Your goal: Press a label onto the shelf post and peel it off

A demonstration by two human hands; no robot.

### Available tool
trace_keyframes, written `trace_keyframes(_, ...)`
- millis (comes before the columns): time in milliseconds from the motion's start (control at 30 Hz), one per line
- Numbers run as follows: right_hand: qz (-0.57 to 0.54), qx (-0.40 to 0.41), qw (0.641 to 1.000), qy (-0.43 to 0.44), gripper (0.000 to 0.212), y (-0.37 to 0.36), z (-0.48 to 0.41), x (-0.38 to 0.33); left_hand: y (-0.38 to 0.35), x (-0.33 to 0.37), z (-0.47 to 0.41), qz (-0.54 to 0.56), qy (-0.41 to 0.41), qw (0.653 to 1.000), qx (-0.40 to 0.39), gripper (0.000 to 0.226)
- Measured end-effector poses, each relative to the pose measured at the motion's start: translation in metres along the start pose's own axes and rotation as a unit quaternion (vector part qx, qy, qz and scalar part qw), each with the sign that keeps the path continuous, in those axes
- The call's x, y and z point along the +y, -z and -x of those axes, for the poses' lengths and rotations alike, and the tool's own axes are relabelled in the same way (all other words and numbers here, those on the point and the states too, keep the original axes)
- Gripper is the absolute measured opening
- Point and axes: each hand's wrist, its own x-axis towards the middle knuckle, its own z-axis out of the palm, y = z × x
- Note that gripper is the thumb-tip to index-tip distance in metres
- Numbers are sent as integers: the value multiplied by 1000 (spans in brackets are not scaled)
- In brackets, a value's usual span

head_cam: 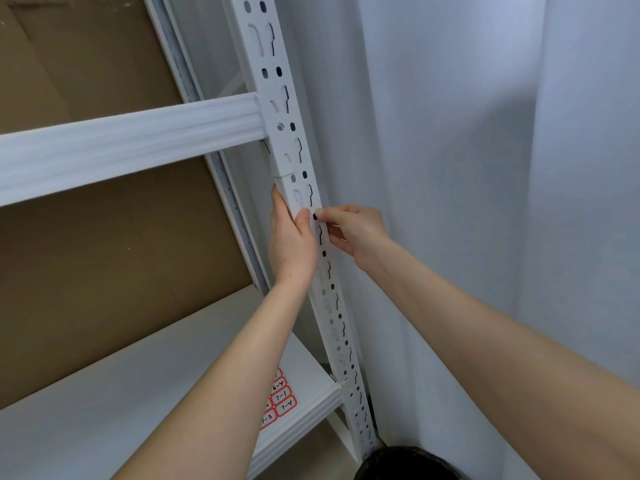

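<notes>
A white slotted metal upright [277, 98] of a shelving rack runs from the top middle down to the lower right. My left hand [291, 244] grips it from the left side, thumb across its front, just below a joint in the post. My right hand [349, 230] pinches the post's right edge at the same height, beside a dark oval hole. A white ribbed crossbeam [138, 143] hooks into the upright above both hands.
A white shelf board [138, 393] lies below, with a sheet of red-bordered handwritten labels [280, 398] near its front corner. Brown cardboard [104, 254] lines the rack's back. A white wall [485, 168] stands close on the right. A dark round object [405, 464] sits at the bottom edge.
</notes>
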Motion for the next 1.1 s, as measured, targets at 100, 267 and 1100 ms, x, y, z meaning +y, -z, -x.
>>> trace_keyframes(100, 12, 26, 1000, -5, 14, -2, -4, 8, 0, -1, -1, 1, 0, 1000, 3, 55)
trace_keyframes(267, -26, 1, 1000, -15, 11, 3, -1, 15, 0, -2, 0, 4, -2, 1000, -8, 57)
trace_keyframes(1100, 48, -20, 997, 52, 23, 6, -7, 17, -7, 25, 9, 30, 99, 994, 46, 57)
